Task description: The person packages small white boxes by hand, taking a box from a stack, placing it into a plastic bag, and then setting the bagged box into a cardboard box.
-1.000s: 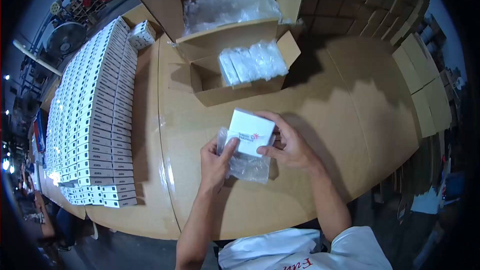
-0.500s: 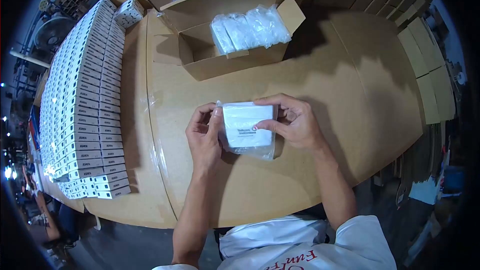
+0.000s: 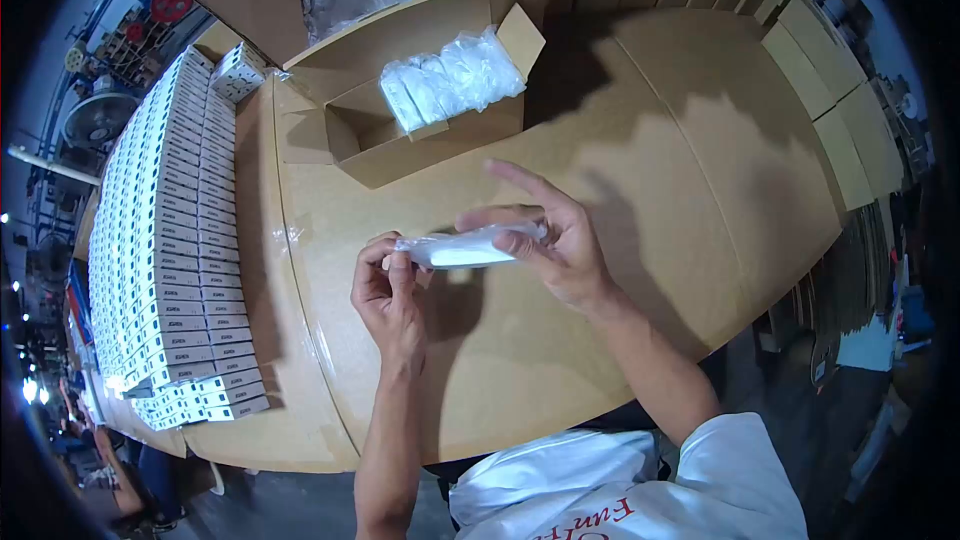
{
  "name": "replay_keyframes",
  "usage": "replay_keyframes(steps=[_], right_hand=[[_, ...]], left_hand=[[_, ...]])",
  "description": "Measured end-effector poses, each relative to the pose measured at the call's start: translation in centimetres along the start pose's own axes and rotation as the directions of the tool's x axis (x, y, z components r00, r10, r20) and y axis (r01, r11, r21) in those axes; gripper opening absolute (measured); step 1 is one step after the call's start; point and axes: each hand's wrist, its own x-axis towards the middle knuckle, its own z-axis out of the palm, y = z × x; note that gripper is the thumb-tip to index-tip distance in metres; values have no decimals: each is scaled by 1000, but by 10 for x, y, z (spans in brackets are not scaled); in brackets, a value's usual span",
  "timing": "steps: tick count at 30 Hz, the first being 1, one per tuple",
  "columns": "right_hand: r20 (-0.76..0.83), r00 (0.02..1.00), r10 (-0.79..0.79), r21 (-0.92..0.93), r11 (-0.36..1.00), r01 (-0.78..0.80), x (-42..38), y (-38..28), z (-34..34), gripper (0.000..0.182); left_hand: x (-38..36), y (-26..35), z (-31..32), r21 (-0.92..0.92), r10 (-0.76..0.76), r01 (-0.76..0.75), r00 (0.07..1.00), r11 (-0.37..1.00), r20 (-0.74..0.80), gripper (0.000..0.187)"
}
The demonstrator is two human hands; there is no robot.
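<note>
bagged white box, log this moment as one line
left hand: pinches bag end | right hand: grips bagged white box | box: edge-on above table | behind: open carton

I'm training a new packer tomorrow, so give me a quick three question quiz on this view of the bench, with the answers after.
1. True or false: both hands grip the bagged white box above the cardboard tabletop.
2. Which hand pinches the bag's end between thumb and fingers? A) left hand B) right hand C) neither
3. Fill in: the open carton behind the hands holds a row of ____ packets.

Key
1. True: it is held edge-on, clear of the surface.
2. A; the right hand holds the other end with its index finger raised.
3. Plastic-wrapped white. The rows of small white boxes lie further left.
</note>
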Motion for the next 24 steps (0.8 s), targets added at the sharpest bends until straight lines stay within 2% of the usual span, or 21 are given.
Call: replay_keyframes(steps=[3,4,7,8,11,12,15,16,19,20,21,24], right_hand=[[48,999,3,-145,989,4,1,7,-5,61],[33,998,45,-288,957,-34,-1,10,-8,54],[49,990,132,-280,953,-113,2,21,-17,45],[66,987,147,-216,968,-130,4,24,-19,34],[165,978,128,-281,957,-78,6,21,-22,29],[189,973,133,-374,926,-53,6,19,-25,26],[280,960,16,-354,931,87,7,19,-29,29],[269,963,31,-385,920,78,5,16,-30,26],[208,977,56,-456,889,46,0,5,-28,14],[173,983,54,-466,884,33,-3,4,-25,8],[140,989,50,-478,878,23,-5,4,-22,2],[55,993,100,-457,887,-64,-6,6,-19,17]], left_hand=[[1,-2,0,-172,-62,47,995,984,-82,8],[1,1,-1,-185,-92,76,993,980,-80,9],[3,-2,-16,-374,-104,138,989,917,109,10],[3,-5,-18,-278,-137,137,990,951,19,19],[6,13,-4,16,-2,-2,978,1000,209,43],[8,11,-9,55,-22,8,965,998,262,43],[7,8,-16,127,-48,6,944,992,326,20],[6,16,-13,163,-75,26,951,986,301,11],[7,26,-17,270,-7,-103,925,957,379,14],[5,30,-13,309,-12,-106,934,945,357,25],[2,28,-11,274,-22,-67,951,959,309,27],[-4,22,1,126,-73,53,983,991,165,35]])
